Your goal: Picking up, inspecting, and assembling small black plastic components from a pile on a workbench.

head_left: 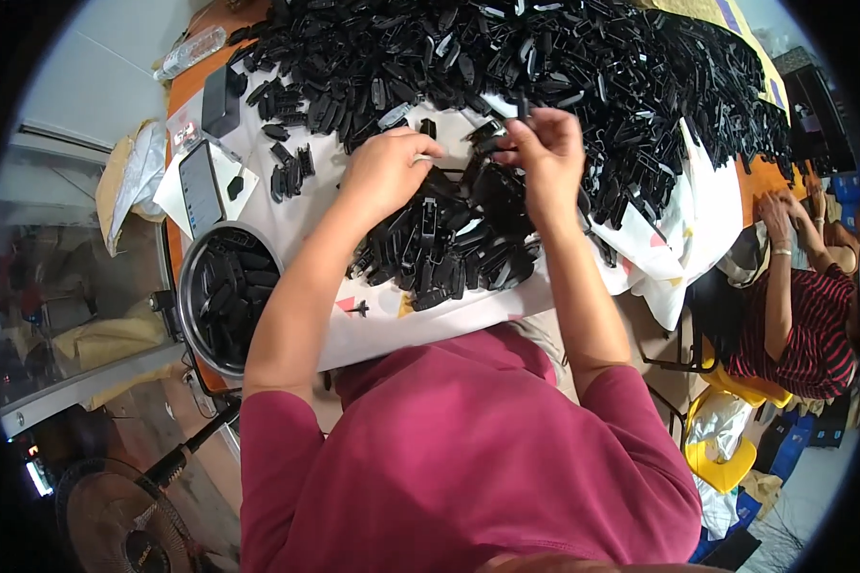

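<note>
My right hand (550, 164) is closed, pinching a small black plastic part (523, 109) that sticks up past its fingertips. Opposite it, my left hand (388, 170) has its fingers bent and pressed together; whatever they hold is hidden. Between and below the hands lies a small heap of black plastic parts (440, 250) on the white patterned cloth (320, 205). Beyond them spreads a much larger pile of similar parts (487, 62), some with shiny faces. A few loose black pieces (290, 172) lie left of my left hand.
A round metal bowl (187, 320) with black pieces stands at the table's left edge. Near it lie a phone (201, 188), a dark box (222, 101) and a plastic bottle (191, 53). A fan (124, 525) stands lower left. Another person (798, 315) sits at right.
</note>
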Available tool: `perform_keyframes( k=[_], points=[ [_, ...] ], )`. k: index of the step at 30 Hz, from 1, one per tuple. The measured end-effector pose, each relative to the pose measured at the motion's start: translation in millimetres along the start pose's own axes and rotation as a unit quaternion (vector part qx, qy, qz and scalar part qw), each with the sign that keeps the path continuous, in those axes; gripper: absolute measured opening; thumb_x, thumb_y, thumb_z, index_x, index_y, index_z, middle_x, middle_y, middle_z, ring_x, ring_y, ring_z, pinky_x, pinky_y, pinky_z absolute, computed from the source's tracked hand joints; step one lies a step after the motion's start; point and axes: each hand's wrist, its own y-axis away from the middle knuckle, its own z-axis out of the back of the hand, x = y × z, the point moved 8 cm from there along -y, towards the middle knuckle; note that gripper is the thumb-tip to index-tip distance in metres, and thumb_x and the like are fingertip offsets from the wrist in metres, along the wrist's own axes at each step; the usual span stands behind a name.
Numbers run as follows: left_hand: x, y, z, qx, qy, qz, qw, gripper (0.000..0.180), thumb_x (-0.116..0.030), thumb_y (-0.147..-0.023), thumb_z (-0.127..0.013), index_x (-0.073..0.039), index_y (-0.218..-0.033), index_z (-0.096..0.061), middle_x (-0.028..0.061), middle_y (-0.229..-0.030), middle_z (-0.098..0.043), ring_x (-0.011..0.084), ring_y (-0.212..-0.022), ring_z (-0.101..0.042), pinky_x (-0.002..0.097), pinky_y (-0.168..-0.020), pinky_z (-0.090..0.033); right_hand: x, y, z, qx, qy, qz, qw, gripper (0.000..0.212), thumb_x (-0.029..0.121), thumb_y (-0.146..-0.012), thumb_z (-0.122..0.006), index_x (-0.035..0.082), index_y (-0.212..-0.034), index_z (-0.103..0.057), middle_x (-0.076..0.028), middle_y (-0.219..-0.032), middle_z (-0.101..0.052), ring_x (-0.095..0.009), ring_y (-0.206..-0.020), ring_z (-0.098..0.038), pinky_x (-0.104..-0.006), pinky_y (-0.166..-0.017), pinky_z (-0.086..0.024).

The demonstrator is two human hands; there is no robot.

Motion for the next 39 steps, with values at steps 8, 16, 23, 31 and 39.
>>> perform_keyframes(
  k=[8, 16, 23, 31, 39],
  points=[
    [-9, -34, -16, 0.014, -0.364, -0.168, 0.916, 0.027, -0.007, -0.069, -0.055, -0.016, -0.092, -0.065, 0.0027, -0.096, -0.057, 0.0226, -0.086, -0.057, 0.0328, -0.072, -0.047, 14, 24, -6, 0.058, 0.044, -0.023, 0.997, 0.035, 0.005, -0.082, -0.058, -0.003, -0.113, -0.044, -0.010, -0.091, -0.059, -0.015, -0.074, -0.058, -0.0237, -0.056, -0.050],
    [-29, -13, -2, 0.061, 0.402, -0.030, 0.913, 0.014, -0.019, -0.083, -0.059, -0.007, -0.087, -0.055, 0.0076, -0.096, -0.061, 0.0068, -0.063, -0.049, 0.0195, -0.051, -0.040, 25, 35, 5, 0.052, -0.020, -0.023, 0.998, 0.029, 0.004, -0.082, -0.057, -0.001, -0.109, -0.048, -0.010, -0.096, -0.059, -0.014, -0.077, -0.059, -0.0242, -0.057, -0.051],
    [-55, 16, -1, 0.113, 0.474, 0.056, 0.871, 0.037, -0.040, -0.083, -0.055, -0.008, -0.101, -0.048, 0.0001, -0.082, -0.053, 0.0061, -0.058, -0.050, 0.0147, -0.040, -0.031, 64, 44, -49, 0.217, 0.061, 0.117, 0.967, 0.024, 0.003, -0.082, -0.057, 0.001, -0.105, -0.048, -0.008, -0.097, -0.058, -0.007, -0.073, -0.054, -0.0159, -0.054, -0.043],
    [-62, 31, 19, 0.064, 0.453, -0.059, 0.887, 0.044, -0.022, -0.082, -0.060, -0.006, -0.120, -0.045, 0.0053, -0.085, -0.060, 0.0053, -0.062, -0.049, 0.0155, -0.052, -0.036, 40, 40, -41, 0.129, -0.106, -0.021, 0.986, 0.020, 0.003, -0.083, -0.056, 0.000, -0.101, -0.047, -0.008, -0.086, -0.057, -0.013, -0.066, -0.057, -0.0246, -0.049, -0.051],
    [-56, 31, 35, -0.079, 0.393, -0.109, 0.910, 0.026, -0.006, -0.069, -0.073, -0.003, -0.089, -0.056, 0.0016, -0.088, -0.058, 0.0071, -0.077, -0.052, 0.0210, -0.073, -0.042, 67, 56, -35, 0.176, 0.122, 0.166, 0.963, 0.029, 0.001, -0.082, -0.056, -0.001, -0.111, -0.053, -0.009, -0.095, -0.058, -0.012, -0.072, -0.057, -0.0212, -0.056, -0.048]
  ],
)
